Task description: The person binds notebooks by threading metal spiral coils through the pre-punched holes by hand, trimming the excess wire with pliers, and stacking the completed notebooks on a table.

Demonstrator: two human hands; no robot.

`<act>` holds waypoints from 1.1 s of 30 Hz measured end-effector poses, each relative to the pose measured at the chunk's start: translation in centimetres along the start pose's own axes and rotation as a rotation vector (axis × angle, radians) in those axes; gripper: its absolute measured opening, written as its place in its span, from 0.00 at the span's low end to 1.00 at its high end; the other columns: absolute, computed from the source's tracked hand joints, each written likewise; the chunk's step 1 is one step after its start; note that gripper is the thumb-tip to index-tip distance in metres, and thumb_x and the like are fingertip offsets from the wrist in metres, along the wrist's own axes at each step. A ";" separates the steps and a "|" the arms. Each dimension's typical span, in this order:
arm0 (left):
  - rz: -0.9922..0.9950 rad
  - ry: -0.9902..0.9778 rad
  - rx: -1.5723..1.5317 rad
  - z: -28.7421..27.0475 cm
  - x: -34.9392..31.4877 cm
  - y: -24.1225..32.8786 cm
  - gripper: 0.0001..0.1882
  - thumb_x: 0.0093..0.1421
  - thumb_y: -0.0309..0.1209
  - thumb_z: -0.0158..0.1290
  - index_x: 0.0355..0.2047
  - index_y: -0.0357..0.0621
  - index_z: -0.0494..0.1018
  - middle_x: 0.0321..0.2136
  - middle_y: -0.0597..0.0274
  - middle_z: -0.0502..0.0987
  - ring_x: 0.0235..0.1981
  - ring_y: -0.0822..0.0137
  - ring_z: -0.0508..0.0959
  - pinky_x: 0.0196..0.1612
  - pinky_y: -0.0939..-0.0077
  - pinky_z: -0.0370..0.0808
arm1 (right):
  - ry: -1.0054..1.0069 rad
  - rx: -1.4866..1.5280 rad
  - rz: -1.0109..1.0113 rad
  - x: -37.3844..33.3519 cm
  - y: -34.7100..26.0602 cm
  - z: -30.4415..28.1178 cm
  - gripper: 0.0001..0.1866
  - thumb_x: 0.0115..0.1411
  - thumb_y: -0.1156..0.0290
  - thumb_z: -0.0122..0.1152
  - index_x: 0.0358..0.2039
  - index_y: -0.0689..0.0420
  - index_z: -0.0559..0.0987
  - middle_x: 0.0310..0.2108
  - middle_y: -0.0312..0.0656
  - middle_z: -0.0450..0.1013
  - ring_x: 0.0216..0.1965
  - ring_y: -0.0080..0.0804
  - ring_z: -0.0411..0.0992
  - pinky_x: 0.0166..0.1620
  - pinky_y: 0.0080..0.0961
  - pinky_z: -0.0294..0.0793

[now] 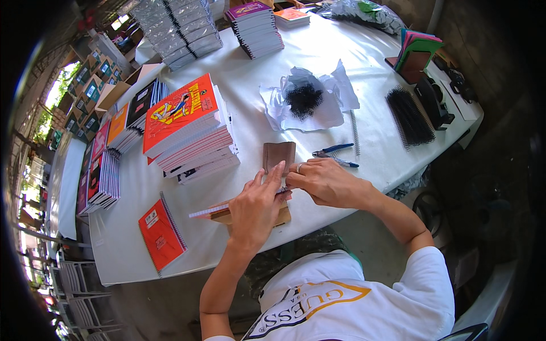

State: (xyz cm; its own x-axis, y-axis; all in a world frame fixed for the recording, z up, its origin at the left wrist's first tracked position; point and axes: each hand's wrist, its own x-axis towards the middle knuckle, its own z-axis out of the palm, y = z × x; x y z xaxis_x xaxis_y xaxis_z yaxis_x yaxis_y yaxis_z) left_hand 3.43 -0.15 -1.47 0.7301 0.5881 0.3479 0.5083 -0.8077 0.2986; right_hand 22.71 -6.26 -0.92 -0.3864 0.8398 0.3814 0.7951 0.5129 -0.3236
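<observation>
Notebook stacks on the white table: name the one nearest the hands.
The tall notebook stack with the red-orange illustrated cover; the purple-topped stack stands farther back, the black-topped one farther left.

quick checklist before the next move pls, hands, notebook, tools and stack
1. Left hand on the notebook in work: ok, the notebook's edge juts out to the left of it.
2. Right hand grip: cannot tell, what its fingertips pinch is hidden.
3. Blue-handled pliers nearby: ok, on the table just beyond the right hand.
4. Loose coil at hand: ok, lying beside the pliers.
5. Red spiral notebook clear of the hands: ok, lying apart to the left.
6. Tall notebook stack squared: not ok, its layers jut unevenly.
</observation>
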 end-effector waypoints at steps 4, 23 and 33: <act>-0.001 -0.016 0.055 0.4 -0.3 -0.1 0.31 0.57 0.44 0.58 0.60 0.52 0.67 0.48 0.61 0.79 0.49 0.51 0.78 0.41 0.61 0.79 | -0.242 0.306 0.268 1.6 -0.3 -1.4 0.12 0.58 0.76 0.58 0.41 0.61 0.69 0.22 0.44 0.72 0.25 0.47 0.75 0.29 0.39 0.72; -0.047 0.191 0.021 0.2 0.1 -0.7 0.55 0.44 0.50 0.65 0.68 0.48 0.52 0.56 0.54 0.72 0.46 0.51 0.79 0.52 0.54 0.74 | -0.603 0.818 0.090 5.0 9.1 -0.1 0.26 0.60 0.54 0.60 0.50 0.63 0.79 0.53 0.51 0.73 0.55 0.42 0.71 0.57 0.32 0.66; -0.058 0.235 0.074 -0.1 -0.3 -1.9 0.56 0.40 0.51 0.66 0.68 0.49 0.53 0.48 0.51 0.77 0.44 0.53 0.80 0.51 0.55 0.75 | -0.286 1.264 -0.096 3.9 9.4 0.5 0.24 0.60 0.53 0.59 0.48 0.60 0.81 0.50 0.55 0.75 0.50 0.42 0.74 0.54 0.35 0.70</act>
State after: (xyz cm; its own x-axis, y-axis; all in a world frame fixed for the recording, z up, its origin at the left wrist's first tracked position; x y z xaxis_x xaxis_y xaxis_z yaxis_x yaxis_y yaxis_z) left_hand 2.15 1.19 -2.03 0.5771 0.6198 0.5319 0.5847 -0.7682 0.2608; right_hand 28.42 1.93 -2.90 -0.6267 0.7181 0.3026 -0.1697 0.2533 -0.9524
